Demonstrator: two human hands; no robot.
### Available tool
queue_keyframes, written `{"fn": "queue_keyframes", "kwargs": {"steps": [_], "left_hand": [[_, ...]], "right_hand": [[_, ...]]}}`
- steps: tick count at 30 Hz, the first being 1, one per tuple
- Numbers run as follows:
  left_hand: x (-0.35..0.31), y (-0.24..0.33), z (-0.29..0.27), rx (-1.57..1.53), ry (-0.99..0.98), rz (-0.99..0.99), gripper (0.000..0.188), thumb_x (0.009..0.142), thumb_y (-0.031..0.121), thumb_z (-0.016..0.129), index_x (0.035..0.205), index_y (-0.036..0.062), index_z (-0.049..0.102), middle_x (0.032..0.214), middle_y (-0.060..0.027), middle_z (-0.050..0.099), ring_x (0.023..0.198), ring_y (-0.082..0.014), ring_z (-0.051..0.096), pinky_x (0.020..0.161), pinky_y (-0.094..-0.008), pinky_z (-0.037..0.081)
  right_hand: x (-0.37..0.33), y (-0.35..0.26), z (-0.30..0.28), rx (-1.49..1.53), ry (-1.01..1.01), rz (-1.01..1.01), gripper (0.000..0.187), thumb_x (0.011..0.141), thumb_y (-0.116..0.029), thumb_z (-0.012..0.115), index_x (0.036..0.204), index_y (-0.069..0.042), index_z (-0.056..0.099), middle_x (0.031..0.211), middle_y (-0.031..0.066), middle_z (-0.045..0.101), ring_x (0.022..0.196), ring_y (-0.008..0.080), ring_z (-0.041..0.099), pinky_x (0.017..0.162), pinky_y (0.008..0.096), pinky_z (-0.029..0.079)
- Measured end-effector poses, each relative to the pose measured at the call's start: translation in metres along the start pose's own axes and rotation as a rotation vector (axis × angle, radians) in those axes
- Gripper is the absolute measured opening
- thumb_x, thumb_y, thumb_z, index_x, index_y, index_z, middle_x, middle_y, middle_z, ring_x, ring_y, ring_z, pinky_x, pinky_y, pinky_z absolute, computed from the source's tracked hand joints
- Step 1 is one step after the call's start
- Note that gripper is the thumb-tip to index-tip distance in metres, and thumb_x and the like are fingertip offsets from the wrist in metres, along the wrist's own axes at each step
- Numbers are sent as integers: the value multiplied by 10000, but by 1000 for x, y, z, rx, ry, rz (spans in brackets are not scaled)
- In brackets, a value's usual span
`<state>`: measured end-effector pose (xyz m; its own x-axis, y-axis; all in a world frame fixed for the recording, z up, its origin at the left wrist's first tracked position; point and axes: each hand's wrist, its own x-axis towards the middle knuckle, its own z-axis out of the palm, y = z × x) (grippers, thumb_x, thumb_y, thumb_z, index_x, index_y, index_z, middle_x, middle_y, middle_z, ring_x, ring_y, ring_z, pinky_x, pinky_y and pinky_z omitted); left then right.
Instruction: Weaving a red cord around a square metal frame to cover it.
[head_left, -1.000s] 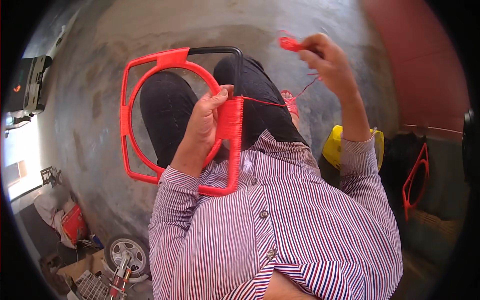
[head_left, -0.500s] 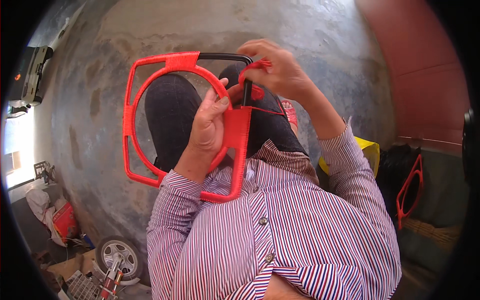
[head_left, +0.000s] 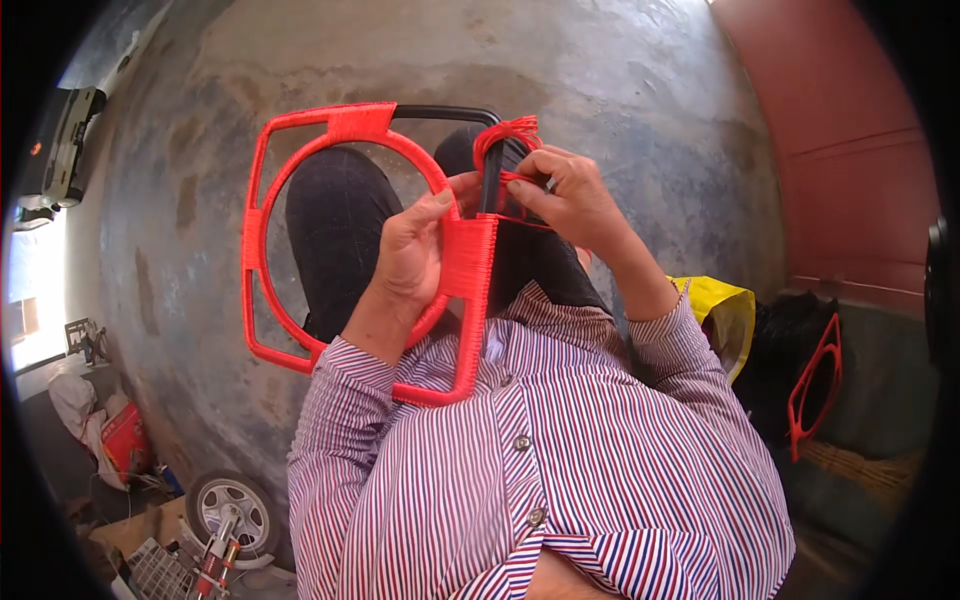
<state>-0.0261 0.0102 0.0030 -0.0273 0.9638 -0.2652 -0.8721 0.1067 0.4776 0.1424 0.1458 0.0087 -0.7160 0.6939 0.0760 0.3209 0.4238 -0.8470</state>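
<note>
Over my lap lies a squarish frame (head_left: 468, 260) with a round ring inside it, mostly wrapped tightly in red cord. Its upper right corner is bare black tube (head_left: 491, 185). My left hand (head_left: 412, 255) grips the ring's right side, thumb in front and some fingers hidden behind. On the right of the bare tube, my right hand (head_left: 575, 200) pinches red cord (head_left: 513, 178) between thumb and fingers. A looped bundle of the cord (head_left: 490, 142) hangs over the tube just above that hand. One strand runs from the wrapped edge below toward the right hand.
A yellow bag (head_left: 735, 315) and a black plastic bag (head_left: 775, 335) are at my right, beside another red ring-shaped frame (head_left: 820, 385). A small wheel (head_left: 232, 510) and a wire basket (head_left: 160, 572) sit at lower left. A red wall panel (head_left: 840, 150) rises at right.
My right hand has come down from above the tube's corner to its right side. The cord bundle now shows looped over the tube. My left hand keeps its hold.
</note>
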Motion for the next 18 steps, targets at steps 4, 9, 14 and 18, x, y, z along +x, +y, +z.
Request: {"fn": "queue_keyframes", "kwargs": {"steps": [4,9,14,18], "left_hand": [[-2,-4,-3,168,157,-31,370,963,189,575,1218,-77,544,1087,-218,663,949,-271,689,849,-364,583],[-2,1,2,230,183,-172,216,964,161,600,1070,-27,591,917,-195,696,772,-255,712,691,-326,606],[-4,-2,5,235,226,-140,162,955,144,616,1006,-7,588,891,-191,696,741,-252,712,655,-325,607],[0,-4,5,225,219,-147,159,956,145,615,1009,1,577,890,-191,696,738,-254,713,646,-327,608]], "right_hand": [[-8,4,-18,366,2,-239,139,809,-114,640,789,13,587,798,133,658,743,237,635,743,358,498],[-57,-14,-82,1120,-278,-230,108,850,-111,535,827,-30,468,646,137,591,589,213,566,647,371,461],[-103,-14,-166,1266,-60,-319,258,942,-266,577,875,-59,438,611,35,499,491,106,429,434,258,327],[-103,-16,-170,1171,473,-119,289,942,-326,638,945,-67,511,639,-48,371,480,51,305,415,210,250]]}}
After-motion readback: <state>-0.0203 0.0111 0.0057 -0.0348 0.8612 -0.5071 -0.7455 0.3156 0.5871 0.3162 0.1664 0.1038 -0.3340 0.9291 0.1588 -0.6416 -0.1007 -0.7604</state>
